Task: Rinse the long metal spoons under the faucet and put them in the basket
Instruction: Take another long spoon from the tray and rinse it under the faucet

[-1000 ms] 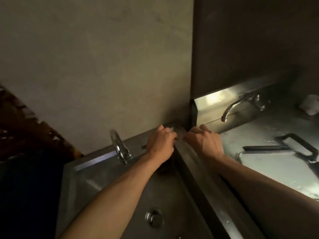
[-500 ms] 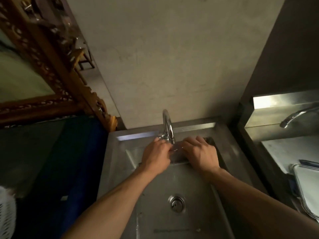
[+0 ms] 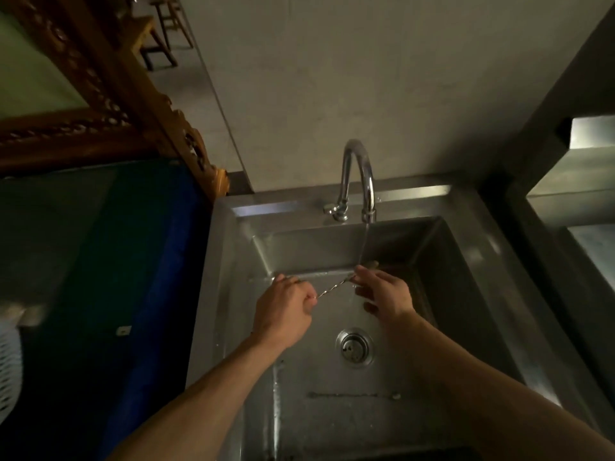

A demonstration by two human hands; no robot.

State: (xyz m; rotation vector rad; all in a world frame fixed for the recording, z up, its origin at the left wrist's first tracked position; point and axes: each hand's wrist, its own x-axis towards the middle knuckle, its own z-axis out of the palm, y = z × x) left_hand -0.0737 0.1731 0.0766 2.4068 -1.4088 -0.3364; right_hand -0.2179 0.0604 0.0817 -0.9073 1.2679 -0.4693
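Water now running from faucet (image 3: 357, 181), off half a second back: rinsing underway. Left hand (image 3: 283, 311) clamped on spoon (image 3: 332, 288) handle, right hand (image 3: 382, 294) pinching other end under stream. Sink (image 3: 466, 261) walls close on right; basin floor open below. White basket (image 3: 8, 367) far left.

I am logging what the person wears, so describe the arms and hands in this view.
Both forearms are bare, with no sleeves in view. The left hand and right hand wear no gloves. No watch, bracelet or marking shows. In this dim light I cannot tell whether the fingers carry rings.
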